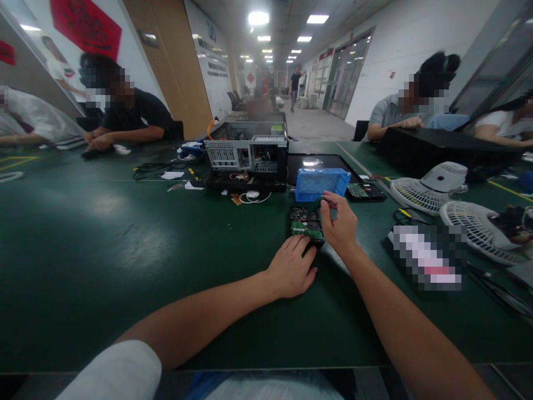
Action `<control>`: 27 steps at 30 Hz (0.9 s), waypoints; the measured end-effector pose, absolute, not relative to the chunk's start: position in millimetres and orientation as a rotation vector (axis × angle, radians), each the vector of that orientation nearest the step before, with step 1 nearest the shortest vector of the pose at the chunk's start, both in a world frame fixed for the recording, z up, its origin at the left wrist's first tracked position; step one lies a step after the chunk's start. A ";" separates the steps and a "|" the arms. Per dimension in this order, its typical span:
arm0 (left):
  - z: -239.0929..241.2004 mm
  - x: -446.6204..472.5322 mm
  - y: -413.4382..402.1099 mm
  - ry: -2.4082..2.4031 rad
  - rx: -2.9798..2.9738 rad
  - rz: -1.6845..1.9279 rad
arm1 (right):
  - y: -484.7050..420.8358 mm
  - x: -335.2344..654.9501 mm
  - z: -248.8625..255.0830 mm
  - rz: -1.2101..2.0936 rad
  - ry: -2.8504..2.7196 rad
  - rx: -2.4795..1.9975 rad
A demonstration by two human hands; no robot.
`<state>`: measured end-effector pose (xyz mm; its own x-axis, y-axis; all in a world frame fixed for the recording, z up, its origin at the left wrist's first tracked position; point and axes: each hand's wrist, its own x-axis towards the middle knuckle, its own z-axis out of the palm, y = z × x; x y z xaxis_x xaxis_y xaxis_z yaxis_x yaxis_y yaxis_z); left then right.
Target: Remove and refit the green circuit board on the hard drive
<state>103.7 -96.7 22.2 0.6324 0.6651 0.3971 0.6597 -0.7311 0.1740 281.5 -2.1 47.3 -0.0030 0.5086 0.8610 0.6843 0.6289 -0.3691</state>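
A black device with a green circuit board (307,229) lies on the table in front of me, its inner parts exposed. My left hand (293,265) rests at its near edge, fingertips pressed on it and holding it in place. Over the device's right side is my right hand (340,222), raised, with thumb and forefinger pinched together. Something small and dark shows at those fingertips, too unclear to name. Just behind the right hand stands a blue plastic box (322,184), tilted up on its side.
An opened computer case (247,153) stands at the back. Near it are a dark flat panel (318,162) and another circuit board (366,191). White fan parts (437,191) and a blurred-out packet (428,258) lie to the right. People sit across the green table (104,250).
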 end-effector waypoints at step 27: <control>25.5 97.1 -90.6 1.143 2.920 0.697 | -6.1 268.1 35.6 -0.089 -1.696 -1.032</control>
